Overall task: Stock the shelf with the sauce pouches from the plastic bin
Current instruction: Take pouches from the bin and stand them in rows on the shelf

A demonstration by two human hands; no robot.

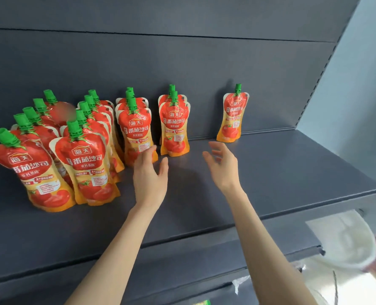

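While reaching over the dark grey shelf (pixel 281 168), holds nothing in either hand. Has the left hand (pixel 149 175) flat and open, fingers straight and close together, thumb out to the right, fingertips across the lower part of the front pouch (pixel 136 133) in a row of three. Has the right hand (pixel 223 166) open as well, fingers spread and loosely bent, above bare shelf near the middle, between the row of two (pixel 175 126) and the lone pouch (pixel 233 115). Finds the tomato sauce pouches (pixel 88 164) all upright, green caps (pixel 73 128) up, printed fronts toward the front edge. Counts two long rows (pixel 35 164) at the left end, several deep each, running from near the front edge back toward the rear wall (pixel 182 62). Puts the row of three next, then the row of two, both nearer the back edge. Places the lone pouch at the back edge, toward the right rear corner, well apart from the rest. Catches, below the right end of the shelf, probably the plastic bin (pixel 347 245), only a blurred whitish rim.
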